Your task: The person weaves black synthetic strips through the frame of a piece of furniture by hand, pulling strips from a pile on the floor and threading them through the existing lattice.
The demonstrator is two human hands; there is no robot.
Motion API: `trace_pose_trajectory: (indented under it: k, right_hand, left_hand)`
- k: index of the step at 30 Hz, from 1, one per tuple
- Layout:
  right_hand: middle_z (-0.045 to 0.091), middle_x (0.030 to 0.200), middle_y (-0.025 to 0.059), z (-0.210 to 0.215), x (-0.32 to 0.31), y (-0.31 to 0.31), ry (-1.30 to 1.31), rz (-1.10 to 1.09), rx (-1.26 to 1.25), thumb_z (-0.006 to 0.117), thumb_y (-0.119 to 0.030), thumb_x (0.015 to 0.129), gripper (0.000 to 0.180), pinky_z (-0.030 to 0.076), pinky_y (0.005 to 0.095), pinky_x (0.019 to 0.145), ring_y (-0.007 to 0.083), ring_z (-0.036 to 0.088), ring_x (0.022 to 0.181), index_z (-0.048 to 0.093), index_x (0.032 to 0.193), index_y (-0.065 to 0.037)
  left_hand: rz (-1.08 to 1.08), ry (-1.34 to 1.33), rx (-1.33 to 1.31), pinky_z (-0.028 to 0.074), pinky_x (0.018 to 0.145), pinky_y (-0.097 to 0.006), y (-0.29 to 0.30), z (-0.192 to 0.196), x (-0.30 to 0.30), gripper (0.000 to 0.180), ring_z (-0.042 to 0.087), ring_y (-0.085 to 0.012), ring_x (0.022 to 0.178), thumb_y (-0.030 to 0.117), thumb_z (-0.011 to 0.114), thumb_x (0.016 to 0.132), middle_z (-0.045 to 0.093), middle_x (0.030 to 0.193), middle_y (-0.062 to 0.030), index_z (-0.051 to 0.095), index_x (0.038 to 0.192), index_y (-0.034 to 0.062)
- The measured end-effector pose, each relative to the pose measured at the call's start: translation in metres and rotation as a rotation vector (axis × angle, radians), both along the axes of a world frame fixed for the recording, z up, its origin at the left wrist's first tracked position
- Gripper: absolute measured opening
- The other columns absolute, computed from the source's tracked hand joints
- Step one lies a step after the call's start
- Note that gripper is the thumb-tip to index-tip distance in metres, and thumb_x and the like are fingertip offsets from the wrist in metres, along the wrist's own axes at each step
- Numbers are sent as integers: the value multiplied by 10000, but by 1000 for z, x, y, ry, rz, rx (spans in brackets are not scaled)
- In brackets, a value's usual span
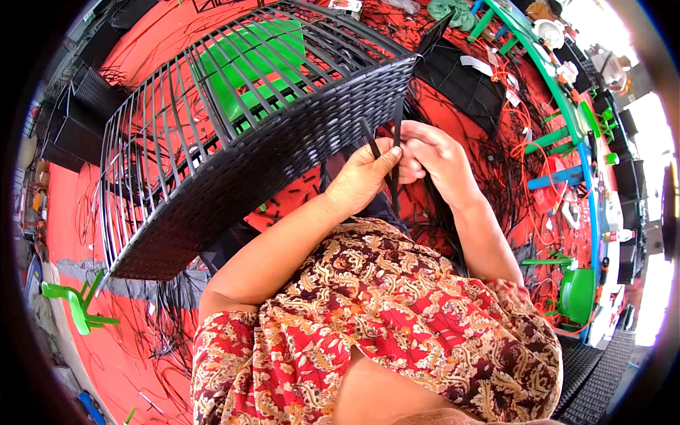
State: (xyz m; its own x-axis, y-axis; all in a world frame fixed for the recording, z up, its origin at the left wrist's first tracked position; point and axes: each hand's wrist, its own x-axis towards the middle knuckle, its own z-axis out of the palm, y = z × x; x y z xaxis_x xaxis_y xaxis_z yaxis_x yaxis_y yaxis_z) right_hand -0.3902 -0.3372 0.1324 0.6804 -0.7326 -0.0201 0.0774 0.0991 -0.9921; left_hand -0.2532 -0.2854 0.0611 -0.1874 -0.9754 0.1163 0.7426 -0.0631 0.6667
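A black woven frame (304, 131) leans across my lap, with dense weave along its near side and bare parallel strands beyond. Just off its right corner, my left hand (363, 176) pinches black flat weaving strips (370, 139) between thumb and fingers. Another black strip (397, 117) runs from the frame's corner down to my fingertips. My right hand (435, 157) is curled against this strip, fingers bent and slightly blurred, touching my left fingertips. The strips' lower ends hang below both hands.
A green plastic chair (262, 60) stands behind the strands. Green stools sit at the left (79, 304) and right (577, 294). Loose black strands (471, 170) litter the red floor (120, 354). A green-and-blue table frame (559, 92) edges the right, and a dark woven panel (460, 81) lies beyond my hands.
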Motion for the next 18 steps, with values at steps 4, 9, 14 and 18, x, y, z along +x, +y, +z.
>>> trace_pose_trajectory:
  k: [4, 9, 14, 18]
  right_hand:
    - [542, 633, -28, 6, 16, -4, 234, 24, -152, 536, -176, 886, 178, 356, 186, 377, 26, 436, 442, 603, 883, -12]
    - [572, 774, -17, -1, 16, -4, 245, 75, -164, 579, -146, 856, 178, 405, 179, 473, 30, 487, 574, 620, 974, -19]
    - [590, 852, 7, -16, 12, -12, 200, 114, -101, 580, -76, 842, 138, 445, 224, 696, 71, 532, 764, 630, 948, -2]
    - [564, 760, -36, -12, 1, -16, 81, 45, -22, 578, -107, 852, 129, 417, 181, 569, 32, 496, 671, 622, 911, 0]
  left_hand:
    - [14, -199, 40, 496, 740, -299, 4, 1, -2, 203, 601, -178, 836, 183, 391, 946, 606, 894, -76, 520, 1009, 40]
    - [38, -399, 34, 378, 516, -162, 7, -1, 2, 166, 573, -57, 698, 221, 435, 934, 622, 824, -6, 536, 977, 96]
    - [-68, -146, 163, 478, 791, -290, 2, -13, -7, 254, 582, -160, 882, 155, 460, 923, 559, 1043, -76, 456, 1133, 12]
    - [-162, -620, 42, 456, 827, -289, -1, 2, 1, 280, 545, -151, 949, 172, 522, 897, 550, 1021, -63, 470, 1107, -6]
